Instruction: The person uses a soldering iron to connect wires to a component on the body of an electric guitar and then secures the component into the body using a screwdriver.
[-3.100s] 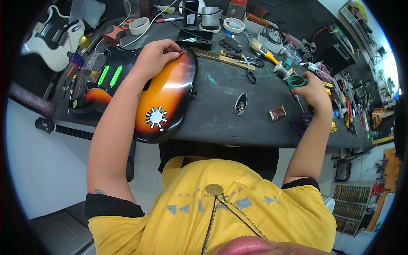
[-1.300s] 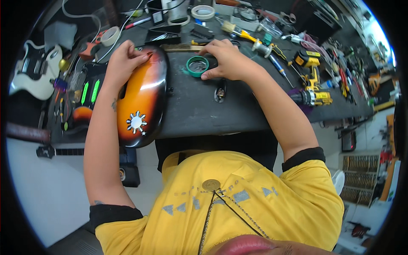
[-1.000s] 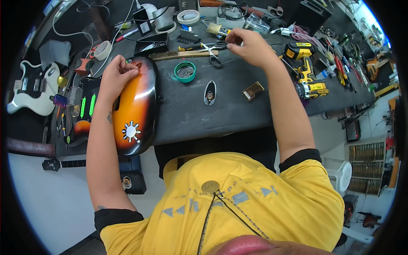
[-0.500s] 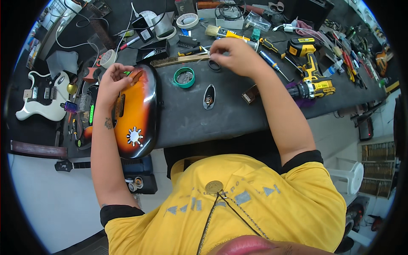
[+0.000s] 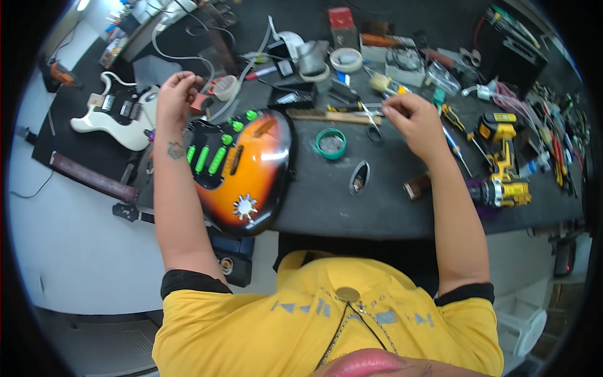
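A sunburst electric guitar body [image 5: 262,182] lies on the dark bench, with green pickup covers and knobs [image 5: 215,160] on its black pickguard and a white sun-shaped sticker. My left hand [image 5: 178,99] is raised past the guitar's far left side, its fingers pinched together. Anything in that pinch is too small to make out. Over the bench on the right, my right hand [image 5: 409,119] has thumb and fingers curled in a pinch, its contents hidden. Just left of it lie scissors [image 5: 374,132], apart from the fingers. A green round tub [image 5: 330,144] and an oval metal jack plate [image 5: 360,178] sit between my arms.
A white guitar body [image 5: 119,133] lies at the left. To the right are a yellow cordless drill [image 5: 502,182] and a small dark block [image 5: 417,186]. A wooden-handled wire brush [image 5: 336,117], rolls of tape [image 5: 346,60], cables and several hand tools crowd the back.
My view has swung left, so the bench appears shifted right. My left hand has moved off the guitar body to its left. My right hand stays near the scissors.
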A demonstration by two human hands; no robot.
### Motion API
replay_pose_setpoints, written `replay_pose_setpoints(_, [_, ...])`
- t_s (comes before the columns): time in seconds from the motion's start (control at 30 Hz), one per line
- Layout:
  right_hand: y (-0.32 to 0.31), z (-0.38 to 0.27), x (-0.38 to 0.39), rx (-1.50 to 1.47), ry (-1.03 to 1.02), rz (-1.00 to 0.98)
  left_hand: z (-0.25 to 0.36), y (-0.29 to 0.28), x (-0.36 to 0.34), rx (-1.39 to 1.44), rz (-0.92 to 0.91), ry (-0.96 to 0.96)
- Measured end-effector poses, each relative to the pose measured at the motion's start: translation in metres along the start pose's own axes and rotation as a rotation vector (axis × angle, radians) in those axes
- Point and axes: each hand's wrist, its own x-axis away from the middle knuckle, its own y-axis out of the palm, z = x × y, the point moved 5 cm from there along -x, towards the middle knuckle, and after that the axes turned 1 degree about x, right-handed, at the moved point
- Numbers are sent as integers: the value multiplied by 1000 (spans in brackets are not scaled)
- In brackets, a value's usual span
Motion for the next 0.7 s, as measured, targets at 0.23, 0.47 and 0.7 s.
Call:
replay_pose_setpoints(0.23, [4, -1, -1, 15, -2, -32, 57, 100, 6, -109, -262, 74])
replay_pose_setpoints(0.47, [-3, -16, 0, 34, -61, 13, 51, -6, -101, -74, 413, 306])
replay_pose_setpoints(0.7, [-8, -21, -4, 44, -78, 3, 54, -9, -180, -331, 232, 294])
